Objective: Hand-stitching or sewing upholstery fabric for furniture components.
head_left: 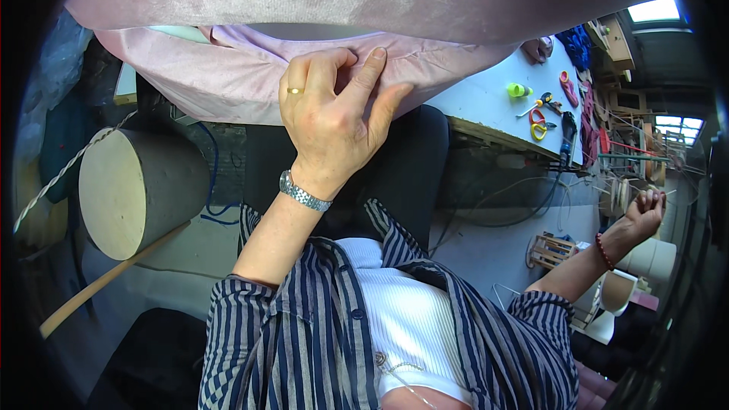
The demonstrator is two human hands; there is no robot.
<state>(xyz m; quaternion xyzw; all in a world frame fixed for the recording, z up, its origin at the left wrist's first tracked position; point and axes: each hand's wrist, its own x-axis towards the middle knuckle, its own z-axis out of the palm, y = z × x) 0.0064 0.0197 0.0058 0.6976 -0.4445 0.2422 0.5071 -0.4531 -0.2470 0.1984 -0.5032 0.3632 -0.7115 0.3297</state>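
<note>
My left hand [334, 114] rests at the middle of the view, with a ring on one finger and a metal watch on the wrist. Its thumb and fingers pinch a fold of pink velvet fabric [250, 76] that hangs across the top of the view. My right hand [645, 209] is stretched far out to the right, wearing a red bead bracelet, its fingers closed in a fist. Whether it holds a thread is too small to tell. My striped shirt fills the lower middle.
A grey cylinder with a pale round end [133, 190] and a wooden stick [106, 281] lie at the left. A white table [486, 102] at the upper right carries yellow-handled scissors [538, 127], pink scissors [568, 87] and a green object [519, 90]. Cables and a wooden rack [550, 249] sit below it.
</note>
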